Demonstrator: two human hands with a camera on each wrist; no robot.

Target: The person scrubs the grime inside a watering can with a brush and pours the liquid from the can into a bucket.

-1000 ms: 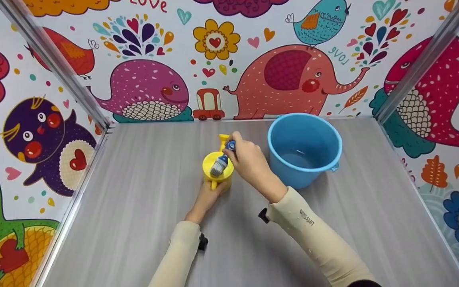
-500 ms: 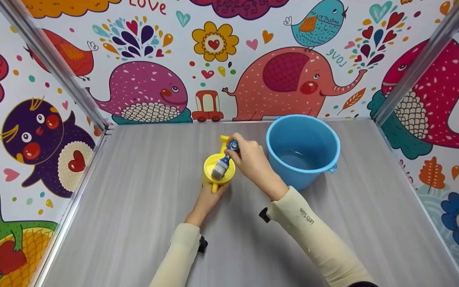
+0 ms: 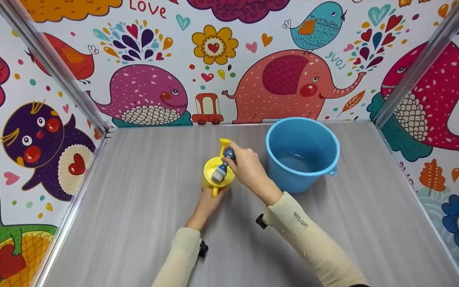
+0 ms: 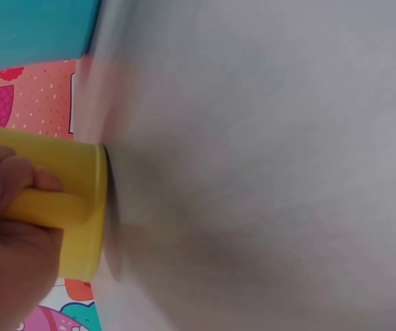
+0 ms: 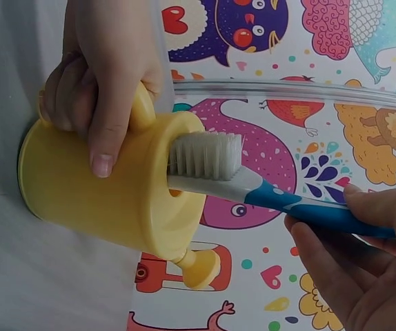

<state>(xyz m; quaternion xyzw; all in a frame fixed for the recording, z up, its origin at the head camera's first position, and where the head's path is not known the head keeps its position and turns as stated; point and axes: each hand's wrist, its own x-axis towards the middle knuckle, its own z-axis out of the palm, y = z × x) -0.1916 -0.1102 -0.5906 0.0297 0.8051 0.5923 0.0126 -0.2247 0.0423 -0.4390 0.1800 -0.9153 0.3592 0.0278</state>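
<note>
A yellow watering can [image 3: 206, 181] stands upright on the grey table, its spout pointing to the back. My left hand [image 3: 209, 198] grips the can's handle [image 4: 53, 209], fingers curled round it and the thumb along the can's side in the right wrist view. My right hand [image 3: 248, 166] pinches the blue handle of a scrub brush [image 5: 281, 200] between thumb and fingers. The brush slants down, its white bristles [image 5: 208, 156] right at the can's top opening, with the end of the head inside the rim.
A light blue bucket [image 3: 303, 181] stands at the back, to the right of the can and close to my right hand. Behind the table [image 3: 142, 179] rises a wall with printed cartoon animals [image 3: 148, 91]. Metal posts [image 3: 54, 63] mark the corners.
The head view has tilted up slightly, so everything sits a little lower in it. Brush and watering can have shifted only slightly; both hands keep their holds.
</note>
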